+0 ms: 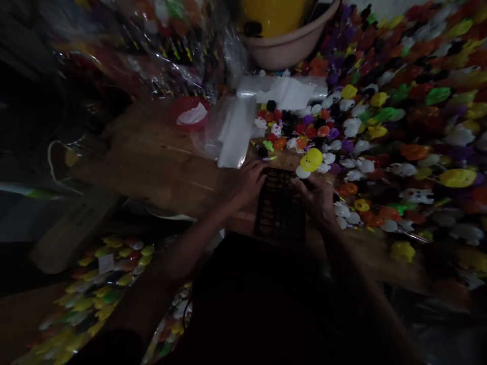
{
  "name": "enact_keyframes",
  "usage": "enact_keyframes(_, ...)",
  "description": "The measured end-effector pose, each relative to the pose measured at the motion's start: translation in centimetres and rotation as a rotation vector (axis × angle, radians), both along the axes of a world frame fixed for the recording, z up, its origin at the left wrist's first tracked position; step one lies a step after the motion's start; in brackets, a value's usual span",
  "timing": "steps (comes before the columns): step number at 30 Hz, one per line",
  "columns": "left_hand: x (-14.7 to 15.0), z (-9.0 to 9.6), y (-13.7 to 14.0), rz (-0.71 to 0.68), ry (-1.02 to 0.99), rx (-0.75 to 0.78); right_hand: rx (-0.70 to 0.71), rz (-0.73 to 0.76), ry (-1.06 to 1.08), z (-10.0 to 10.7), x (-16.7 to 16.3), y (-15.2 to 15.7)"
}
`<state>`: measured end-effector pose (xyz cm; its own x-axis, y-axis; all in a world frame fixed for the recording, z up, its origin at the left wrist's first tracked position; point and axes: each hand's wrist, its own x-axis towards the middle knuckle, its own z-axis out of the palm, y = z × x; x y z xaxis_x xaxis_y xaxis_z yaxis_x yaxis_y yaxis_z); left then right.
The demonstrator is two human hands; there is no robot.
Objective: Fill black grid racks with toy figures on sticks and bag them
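Note:
A dark slotted tray [281,205] with rows of openings lies at the table's front edge, close to my body. At its upper left corner, my left hand [248,181] has its fingers curled over the rim. My right hand [319,195] is at the tray's right side, thumb and fingers pinched together. From its fingertips a yellow round toy piece [311,160] with a small face sticks up, a white round part below it. Dim light hides how the fingers sit on it.
Small colourful plastic toys [357,126] pile up along the right and behind the tray. Clear plastic bags [238,134] lie beyond my left hand, near a red bowl [182,114]. A pink basin [289,48] stands at the back. More toys [95,299] fill the lower left.

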<state>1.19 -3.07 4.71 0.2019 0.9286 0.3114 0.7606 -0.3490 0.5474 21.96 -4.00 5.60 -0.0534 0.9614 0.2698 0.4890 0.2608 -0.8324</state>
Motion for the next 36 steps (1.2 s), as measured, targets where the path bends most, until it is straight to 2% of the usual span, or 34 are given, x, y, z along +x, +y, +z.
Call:
enact_keyframes(4,-0.6,-0.6,1.8,-0.095,0.038,-0.033,-0.081,0.023,0.114,-0.7,-2.4,3.0)
enact_keyframes(9,0.0,-1.5,1.9,-0.003,0.061,-0.018,-0.114,0.072,0.176,-0.7,-4.4,5.0)
enact_keyframes(15,-0.1,-1.6,2.1,0.021,0.033,-0.026,-0.106,-0.017,0.004,-1.0,-5.1,4.6)
enact_keyframes(20,0.1,-1.8,2.3,0.042,-0.033,-0.012,0.027,-0.080,-0.192,-1.2,-5.2,4.3)
enact_keyframes(25,1.2,-2.2,3.0,0.162,-0.298,-0.022,0.044,-0.073,-0.319,-1.5,-5.3,4.8)
enact_keyframes(28,2.0,-2.1,3.1,0.138,-0.391,0.013,0.058,-0.016,-0.364,-1.9,-5.3,5.1)
enact_keyframes(31,2.3,-1.7,2.8,0.088,-0.381,0.033,0.070,0.052,-0.353,-2.0,-5.2,5.2)
enact_keyframes(36,2.4,-1.6,2.6,0.083,-0.386,0.036,0.116,0.123,-0.383,-1.5,-4.7,5.0)
